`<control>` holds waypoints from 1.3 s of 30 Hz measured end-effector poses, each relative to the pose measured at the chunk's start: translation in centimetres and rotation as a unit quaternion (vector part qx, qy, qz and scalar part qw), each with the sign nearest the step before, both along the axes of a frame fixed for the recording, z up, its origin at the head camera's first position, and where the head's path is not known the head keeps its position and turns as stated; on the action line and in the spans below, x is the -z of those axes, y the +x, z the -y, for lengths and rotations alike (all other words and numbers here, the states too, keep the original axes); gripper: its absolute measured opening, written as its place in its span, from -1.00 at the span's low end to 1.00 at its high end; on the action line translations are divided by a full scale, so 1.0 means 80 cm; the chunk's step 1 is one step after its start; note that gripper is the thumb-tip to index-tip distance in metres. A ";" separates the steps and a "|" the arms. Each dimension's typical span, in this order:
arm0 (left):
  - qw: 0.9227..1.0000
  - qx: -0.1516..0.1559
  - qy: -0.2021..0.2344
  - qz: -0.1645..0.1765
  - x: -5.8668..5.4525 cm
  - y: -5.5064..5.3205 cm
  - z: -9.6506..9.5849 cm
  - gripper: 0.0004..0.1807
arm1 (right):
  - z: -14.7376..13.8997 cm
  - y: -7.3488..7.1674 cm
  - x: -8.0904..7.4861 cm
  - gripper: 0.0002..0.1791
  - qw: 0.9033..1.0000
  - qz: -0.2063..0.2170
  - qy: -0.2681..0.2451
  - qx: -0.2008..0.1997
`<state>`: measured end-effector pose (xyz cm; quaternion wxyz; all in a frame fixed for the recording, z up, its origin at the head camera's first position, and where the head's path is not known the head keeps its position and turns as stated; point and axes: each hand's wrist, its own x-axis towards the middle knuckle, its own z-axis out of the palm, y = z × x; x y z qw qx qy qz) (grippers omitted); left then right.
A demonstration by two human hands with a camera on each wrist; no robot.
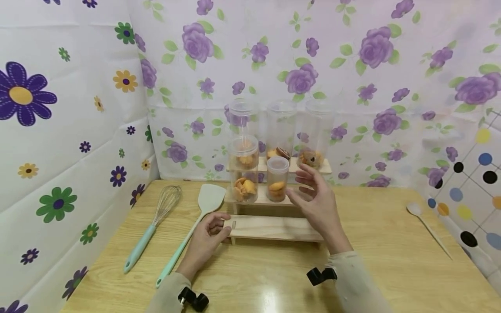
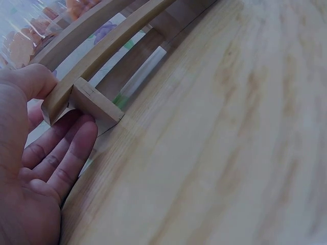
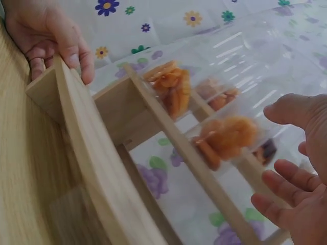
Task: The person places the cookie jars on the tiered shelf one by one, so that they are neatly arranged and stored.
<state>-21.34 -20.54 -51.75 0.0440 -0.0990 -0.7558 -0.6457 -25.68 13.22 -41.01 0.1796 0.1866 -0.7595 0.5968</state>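
Note:
A three-step wooden rack (image 1: 274, 228) stands on the table, its lowest step bare. At that step's left end, my left hand (image 1: 205, 239) grips the board, thumb on top and fingers beneath, as the left wrist view shows. My right hand (image 1: 320, 206) is held with spread fingers just right of a small clear jar (image 1: 278, 178) holding orange-brown snacks on the middle step. In the right wrist view the thumb (image 3: 288, 109) is close to that jar. Left of it stands a taller clear jar (image 1: 245, 167) of snacks.
Three tall clear jars with snacks at the bottom, left (image 1: 242, 115), middle (image 1: 281, 130) and right (image 1: 316, 134), line the top step. A whisk (image 1: 152, 230) and a pale green spatula (image 1: 211, 198) lie to the left, a white spoon (image 1: 415, 210) at far right. Patterned cloth (image 1: 254, 52) hangs behind.

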 end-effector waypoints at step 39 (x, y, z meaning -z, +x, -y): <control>0.989 -0.089 -0.074 -0.090 -0.019 0.009 0.007 -0.45 | -0.133 0.082 -0.040 -0.14 0.968 -0.166 0.120 0.141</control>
